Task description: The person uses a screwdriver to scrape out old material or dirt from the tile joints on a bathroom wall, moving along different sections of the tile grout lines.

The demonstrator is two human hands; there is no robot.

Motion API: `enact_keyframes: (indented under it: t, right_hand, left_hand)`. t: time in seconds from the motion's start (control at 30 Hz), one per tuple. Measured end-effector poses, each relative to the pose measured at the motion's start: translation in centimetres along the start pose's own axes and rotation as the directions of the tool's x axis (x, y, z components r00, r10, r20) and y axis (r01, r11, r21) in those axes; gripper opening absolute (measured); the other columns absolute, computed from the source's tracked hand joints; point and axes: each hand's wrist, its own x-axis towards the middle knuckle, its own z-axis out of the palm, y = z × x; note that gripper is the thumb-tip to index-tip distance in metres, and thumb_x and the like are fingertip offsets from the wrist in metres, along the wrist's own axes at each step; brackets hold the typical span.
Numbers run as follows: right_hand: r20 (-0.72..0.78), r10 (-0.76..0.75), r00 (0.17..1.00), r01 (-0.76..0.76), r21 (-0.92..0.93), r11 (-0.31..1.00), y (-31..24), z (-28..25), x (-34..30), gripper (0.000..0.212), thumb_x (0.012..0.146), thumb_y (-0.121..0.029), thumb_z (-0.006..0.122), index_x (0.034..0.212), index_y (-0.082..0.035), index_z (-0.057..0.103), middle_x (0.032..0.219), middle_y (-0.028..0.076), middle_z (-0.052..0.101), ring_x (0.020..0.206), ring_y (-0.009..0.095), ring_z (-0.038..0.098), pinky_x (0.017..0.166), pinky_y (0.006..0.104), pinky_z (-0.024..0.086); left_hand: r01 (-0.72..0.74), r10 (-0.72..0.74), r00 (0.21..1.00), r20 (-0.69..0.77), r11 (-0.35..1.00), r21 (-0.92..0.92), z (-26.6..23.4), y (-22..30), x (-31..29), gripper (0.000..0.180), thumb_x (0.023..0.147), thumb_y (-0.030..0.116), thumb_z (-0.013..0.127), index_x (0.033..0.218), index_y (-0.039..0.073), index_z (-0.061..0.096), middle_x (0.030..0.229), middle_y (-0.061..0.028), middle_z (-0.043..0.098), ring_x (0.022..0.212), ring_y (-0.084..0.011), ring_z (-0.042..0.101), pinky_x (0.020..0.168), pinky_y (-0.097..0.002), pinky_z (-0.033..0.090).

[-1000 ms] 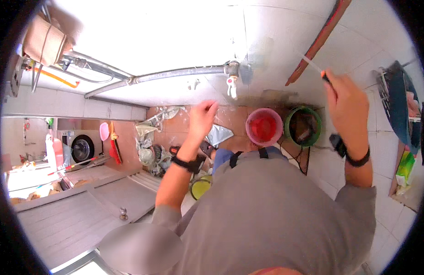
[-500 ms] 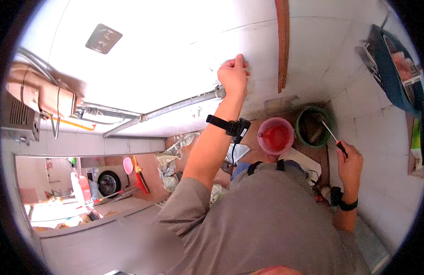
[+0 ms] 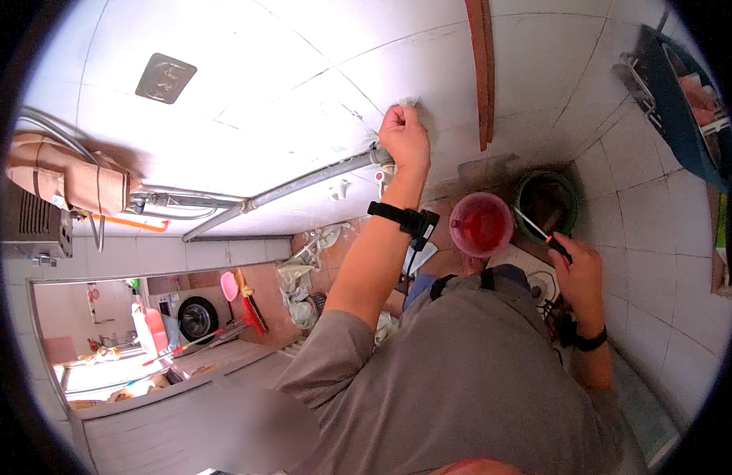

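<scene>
My left hand (image 3: 404,136) is raised against the white tiled wall, its fingers curled closed. A rough pale patch (image 3: 409,102) shows just beyond its knuckles; whether it is part of the wall or something in the fingers I cannot tell. Beside this wrist ends a grey pipe (image 3: 306,175), with a small red-marked valve (image 3: 379,177) below it. Down at the right, my right hand (image 3: 580,273) is wrapped round the red and black handle of a screwdriver (image 3: 550,238). Its metal shaft points up and left, between a pink bucket and a dark green bucket.
The pink bucket (image 3: 482,250) and green bucket (image 3: 574,214) stand on the floor by the wall. A brown vertical strip (image 3: 480,75) runs down the wall right of my left hand. A blue basket (image 3: 675,119) hangs at the right. Plastic bags (image 3: 295,277) lie on the floor.
My left hand's fingers have curled in more, and the pale patch now shows above them. The screwdriver in my right hand has moved left and tilts further over. The view has shifted slightly.
</scene>
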Motion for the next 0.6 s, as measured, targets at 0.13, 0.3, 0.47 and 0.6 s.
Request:
enact_keyframes:
  t: [0.13, 0.3, 0.47, 0.6]
  right_hand:
    - [0.057, 0.132, 0.990, -0.143, 0.313, 0.939, -1.9, 1.8, 1.3, 0.023, 0.085, -0.021, 0.068, 0.097, -0.002, 0.065, 0.081, 0.013, 0.063, 0.068, 0.025, 0.060, 0.063, 0.0363, 0.047]
    - [0.006, -0.015, 1.000, 0.010, 0.506, 0.863, -4.1, 7.5, 9.6, 0.032, 0.086, -0.030, 0.068, 0.077, 0.000, 0.061, 0.064, 0.011, 0.056, 0.059, 0.022, 0.054, 0.059, 0.0343, 0.045]
    - [-0.111, 0.059, 0.992, 0.048, 0.772, 0.634, -10.4, 13.2, 20.5, 0.035, 0.089, -0.032, 0.066, 0.071, -0.001, 0.061, 0.059, 0.000, 0.050, 0.056, 0.010, 0.043, 0.053, 0.0277, 0.037]
    - [-0.258, 0.103, 0.961, 0.165, 0.828, 0.535, -14.3, 14.9, 23.7, 0.035, 0.084, -0.032, 0.072, 0.070, -0.002, 0.062, 0.060, -0.002, 0.054, 0.057, 0.008, 0.045, 0.054, 0.0266, 0.039]
  left_hand:
    - [-0.084, 0.083, 0.996, 0.017, 0.993, 0.081, -1.7, -2.0, -0.1, 0.020, 0.089, 0.011, 0.056, 0.070, 0.004, 0.053, 0.056, 0.0016, 0.048, 0.046, -0.0079, 0.043, 0.043, -0.0253, 0.034]
    - [-0.332, 0.189, 0.941, 0.281, 0.676, 0.658, -5.6, -6.9, -6.6, 0.029, 0.089, 0.022, 0.056, 0.074, -0.002, 0.055, 0.058, -0.0156, 0.053, 0.053, -0.0279, 0.052, 0.054, -0.0422, 0.041]
    - [0.379, -0.533, 0.830, 0.165, 0.755, 0.535, -8.9, -9.8, -16.3, 0.026, 0.093, 0.018, 0.051, 0.077, -0.001, 0.057, 0.063, -0.0123, 0.060, 0.057, -0.0191, 0.056, 0.054, -0.0330, 0.045]
    - [0.177, -0.284, 0.930, 0.234, 0.903, 0.392, -8.9, -6.5, -10.3, 0.019, 0.096, 0.009, 0.046, 0.090, -0.002, 0.060, 0.066, -0.0074, 0.062, 0.057, -0.0118, 0.055, 0.054, -0.0271, 0.046]
